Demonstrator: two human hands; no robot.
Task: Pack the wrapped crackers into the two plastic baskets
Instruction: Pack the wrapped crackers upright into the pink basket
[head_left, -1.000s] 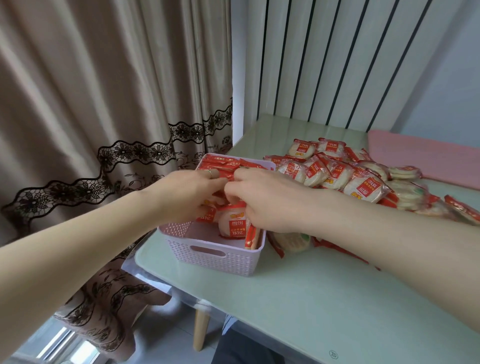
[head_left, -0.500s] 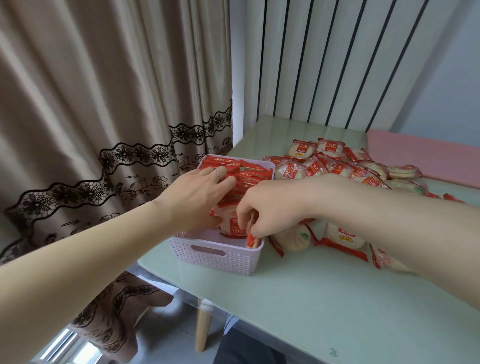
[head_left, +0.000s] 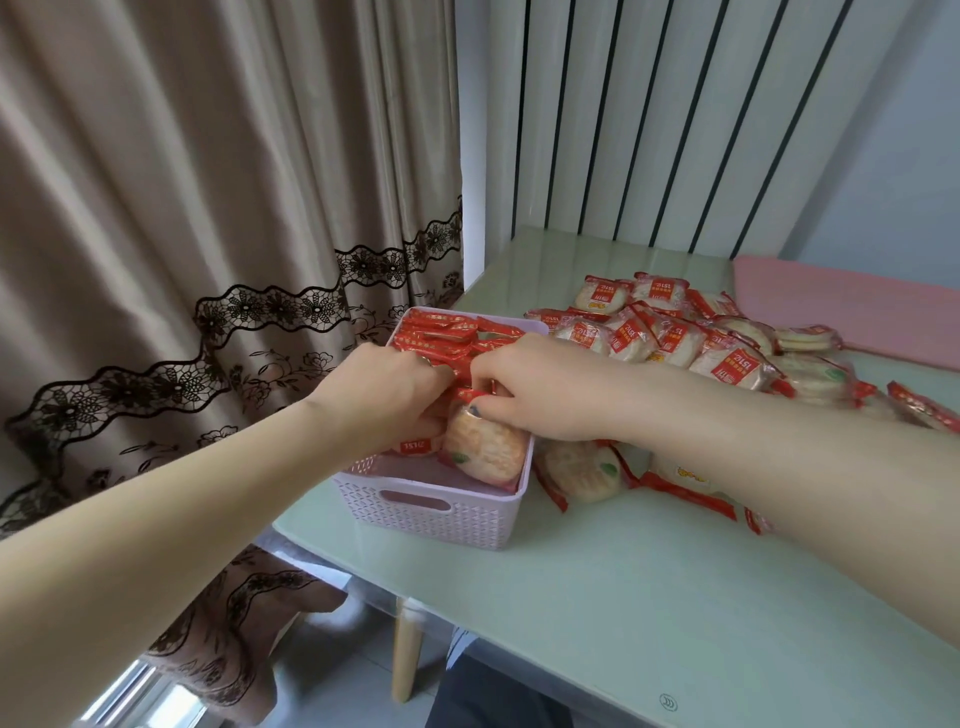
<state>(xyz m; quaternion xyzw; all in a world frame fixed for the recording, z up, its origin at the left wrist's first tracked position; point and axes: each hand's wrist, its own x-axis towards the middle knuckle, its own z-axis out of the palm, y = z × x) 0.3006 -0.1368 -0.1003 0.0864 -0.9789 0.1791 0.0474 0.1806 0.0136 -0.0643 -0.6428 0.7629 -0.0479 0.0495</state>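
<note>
In the basket (head_left: 439, 512) at seven o'clock of the loose cracker pile (head_left: 691, 343), the left hand (head_left: 384, 387) braces the upright packs while the right hand (head_left: 524, 387) pinches a cracker pack (head_left: 483, 449) standing on edge, which may tip into the empty near end if released.

A basket (head_left: 436, 512) sits near the left edge of the table (head_left: 597, 597), at the centre of the frame. Packets stand on edge in a row (head_left: 441, 332) in its far part; nearer the front wall, one cracker packet (head_left: 485, 447) leans upright at its right side. The left hand (head_left: 387, 395) and right hand (head_left: 530, 392) meet over the basket's middle, fingers down among the packets. Right of the basket, loose packets (head_left: 670, 332) lie heaped on the table toward the frame's right edge, and two more (head_left: 582, 467) lie just beside its right wall. A mat (head_left: 841, 317) lies at the table's far right. A curtain (head_left: 182, 208) hangs at the left of the frame, and a radiator (head_left: 649, 119) stands behind the table.
</note>
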